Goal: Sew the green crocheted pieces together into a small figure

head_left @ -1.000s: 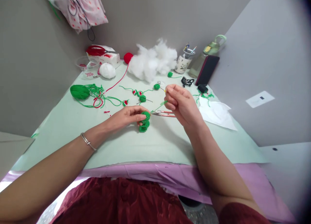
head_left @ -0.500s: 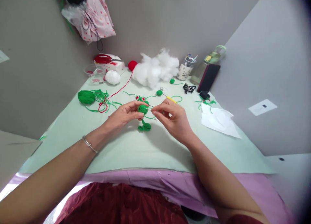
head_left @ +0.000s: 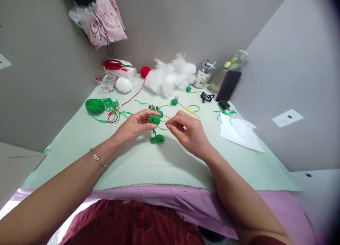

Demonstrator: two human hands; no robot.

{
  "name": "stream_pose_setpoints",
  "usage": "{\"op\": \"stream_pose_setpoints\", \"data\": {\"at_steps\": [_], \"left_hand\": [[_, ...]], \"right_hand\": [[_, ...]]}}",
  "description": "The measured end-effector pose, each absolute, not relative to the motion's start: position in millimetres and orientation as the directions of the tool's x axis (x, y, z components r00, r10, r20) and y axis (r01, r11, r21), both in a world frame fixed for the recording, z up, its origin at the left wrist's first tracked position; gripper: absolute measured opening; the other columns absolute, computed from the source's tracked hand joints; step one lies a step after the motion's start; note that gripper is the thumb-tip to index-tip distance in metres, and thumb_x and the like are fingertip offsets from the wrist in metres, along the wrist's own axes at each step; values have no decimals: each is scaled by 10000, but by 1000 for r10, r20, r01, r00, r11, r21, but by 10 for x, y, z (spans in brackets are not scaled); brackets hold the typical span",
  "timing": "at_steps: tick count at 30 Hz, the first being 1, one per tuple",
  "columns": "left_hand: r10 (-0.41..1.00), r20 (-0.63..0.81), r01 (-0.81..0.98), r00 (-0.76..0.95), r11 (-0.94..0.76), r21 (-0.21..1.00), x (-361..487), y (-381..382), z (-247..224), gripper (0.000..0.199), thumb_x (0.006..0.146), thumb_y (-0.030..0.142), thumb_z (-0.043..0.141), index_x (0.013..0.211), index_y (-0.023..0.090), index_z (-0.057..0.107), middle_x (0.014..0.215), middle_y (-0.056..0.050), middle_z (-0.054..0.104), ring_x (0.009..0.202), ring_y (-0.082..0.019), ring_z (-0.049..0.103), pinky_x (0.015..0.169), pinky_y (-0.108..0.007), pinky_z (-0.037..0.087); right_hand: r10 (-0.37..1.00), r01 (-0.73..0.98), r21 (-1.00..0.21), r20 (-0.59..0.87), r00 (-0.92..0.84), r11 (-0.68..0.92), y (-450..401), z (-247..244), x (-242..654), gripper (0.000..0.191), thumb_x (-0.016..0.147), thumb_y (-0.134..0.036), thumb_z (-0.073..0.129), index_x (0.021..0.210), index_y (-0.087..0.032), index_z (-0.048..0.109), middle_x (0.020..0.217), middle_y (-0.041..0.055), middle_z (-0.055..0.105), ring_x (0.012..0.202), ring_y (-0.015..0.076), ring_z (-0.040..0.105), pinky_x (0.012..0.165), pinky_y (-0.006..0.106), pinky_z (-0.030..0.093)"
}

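Note:
My left hand [head_left: 136, 126] holds a small green crocheted figure [head_left: 155, 120] between thumb and fingers. Two red-and-white eye pieces stand at the figure's top, and its green legs and feet [head_left: 159, 138] hang below. To the right, my right hand [head_left: 186, 129] is closed in a pinch at the end of thin strands that run to the figure. What lies between those fingertips is too small to make out. Beyond my right hand lies a yellow-handled crochet hook [head_left: 187, 109], close to a small green ball [head_left: 174, 102].
Green yarn [head_left: 95, 106] with loose strands lies at the left. Along the back are a white ball [head_left: 123, 84], red scissors [head_left: 113, 64], red yarn [head_left: 145, 72], white stuffing [head_left: 170, 76], a pen cup [head_left: 202, 76], a bottle [head_left: 217, 82] and a phone [head_left: 228, 85]. White paper [head_left: 237, 131] lies right.
The green figure has turned and shifted slightly left in my left hand. My right hand has shifted a little, and more of the yellow hook shows behind it.

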State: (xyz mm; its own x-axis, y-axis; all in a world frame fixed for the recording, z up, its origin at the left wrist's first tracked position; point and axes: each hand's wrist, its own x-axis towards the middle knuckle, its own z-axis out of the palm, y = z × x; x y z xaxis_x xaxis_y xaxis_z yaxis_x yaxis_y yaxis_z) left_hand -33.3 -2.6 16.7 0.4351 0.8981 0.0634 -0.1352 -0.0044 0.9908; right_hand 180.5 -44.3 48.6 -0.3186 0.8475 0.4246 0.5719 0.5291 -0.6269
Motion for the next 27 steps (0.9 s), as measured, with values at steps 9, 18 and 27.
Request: {"op": "stream_pose_setpoints", "data": {"at_steps": [9, 18, 27], "left_hand": [[932, 90, -65, 351, -71, 995, -286, -57, 136, 329, 692, 262, 844, 1005, 235, 746, 949, -5, 665, 795, -140, 560, 750, -282, 463], [934, 155, -134, 321, -117, 984, -270, -82, 92, 298, 698, 212, 835, 980, 219, 737, 918, -4, 677, 831, -149, 597, 789, -294, 482], [933, 184, -125, 308, -152, 981, -272, -108, 147, 300, 721, 270, 841, 998, 209, 746, 972, -22, 669, 889, -163, 593, 847, -305, 478]], "right_hand": [[925, 504, -777, 282, -255, 376, -413, 420, 1731, 81, 888, -181, 594, 822, -183, 642, 752, -3, 600, 636, 117, 488, 629, 272, 378], [962, 132, -977, 132, -238, 166, -355, 255, 1613, 209, 839, -377, 687, 817, -172, 648, 685, -23, 539, 602, 105, 420, 569, 261, 337], [968, 184, -959, 184, -172, 215, -339, 288, 1640, 183, 813, -344, 733, 764, -174, 688, 734, -4, 577, 658, 117, 453, 631, 279, 354]]}}
